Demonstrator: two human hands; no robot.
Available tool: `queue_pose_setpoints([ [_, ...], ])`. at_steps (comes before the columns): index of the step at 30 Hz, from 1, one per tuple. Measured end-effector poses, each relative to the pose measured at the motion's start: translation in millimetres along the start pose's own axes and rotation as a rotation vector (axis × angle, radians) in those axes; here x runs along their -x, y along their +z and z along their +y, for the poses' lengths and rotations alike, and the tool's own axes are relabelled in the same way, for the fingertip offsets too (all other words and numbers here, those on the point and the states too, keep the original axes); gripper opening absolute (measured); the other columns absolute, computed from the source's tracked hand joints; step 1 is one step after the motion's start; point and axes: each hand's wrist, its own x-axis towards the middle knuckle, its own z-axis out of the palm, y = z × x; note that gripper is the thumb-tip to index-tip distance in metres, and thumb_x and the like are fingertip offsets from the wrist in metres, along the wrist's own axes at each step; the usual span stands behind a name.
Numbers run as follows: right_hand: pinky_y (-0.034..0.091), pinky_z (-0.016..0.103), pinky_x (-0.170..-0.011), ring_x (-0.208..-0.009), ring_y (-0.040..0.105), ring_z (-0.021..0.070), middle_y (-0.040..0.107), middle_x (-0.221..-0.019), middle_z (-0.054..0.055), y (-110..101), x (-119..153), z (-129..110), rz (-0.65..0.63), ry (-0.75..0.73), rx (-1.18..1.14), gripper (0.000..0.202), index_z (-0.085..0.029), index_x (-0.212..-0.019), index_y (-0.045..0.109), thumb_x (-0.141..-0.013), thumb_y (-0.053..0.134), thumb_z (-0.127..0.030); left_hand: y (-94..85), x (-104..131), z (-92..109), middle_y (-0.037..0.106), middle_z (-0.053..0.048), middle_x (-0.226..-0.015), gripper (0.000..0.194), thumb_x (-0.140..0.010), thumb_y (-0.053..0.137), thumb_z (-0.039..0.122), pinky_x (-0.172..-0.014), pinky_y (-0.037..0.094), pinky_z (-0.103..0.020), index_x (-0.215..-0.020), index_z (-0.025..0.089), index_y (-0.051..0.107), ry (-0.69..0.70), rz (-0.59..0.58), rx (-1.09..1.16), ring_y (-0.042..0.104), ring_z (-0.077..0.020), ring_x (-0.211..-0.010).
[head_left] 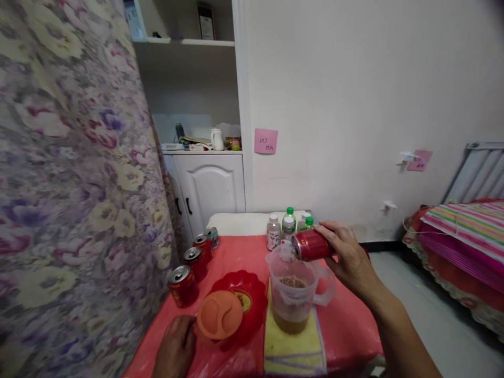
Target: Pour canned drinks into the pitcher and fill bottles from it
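Observation:
My right hand [346,252] grips a red drink can [313,245], tipped sideways over the mouth of a clear plastic pitcher [293,299]. Brownish liquid with foam shows inside the pitcher, which stands on a folded yellow cloth [293,354]. Low at the left, my left hand [175,344] has its fingers curled at the edge of an orange divided dish [219,316]; its fingertips are partly hidden. The dish overlaps a red scalloped plate [258,294].
Several opened cans [184,286] line the left edge of the red-covered table [244,254]. Several small bottles [273,232] stand behind the pitcher. A floral curtain [74,184] hangs at left, with a white cabinet [212,189] behind. To the right is a bed [464,231].

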Motion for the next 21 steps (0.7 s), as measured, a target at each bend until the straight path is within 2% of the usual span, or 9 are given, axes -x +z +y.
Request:
queue_pose_setpoints([
  [21, 0.047, 0.054, -0.103, -0.128, 0.048, 0.0306, 0.051, -0.137, 0.012, 2.3, -0.8, -1.4, -0.019, -0.003, 0.003, 0.072, -0.031, -0.145, 0.043, -0.081, 0.049, 0.002, -0.1, -0.9, -0.9, 0.073, -0.004, -0.082, 0.017, -0.085, 0.05, 0.024, -0.075, 0.058, -0.035, -0.083, 0.025, 0.066, 0.013, 0.019, -0.003, 0.069, -0.0231, -0.079],
])
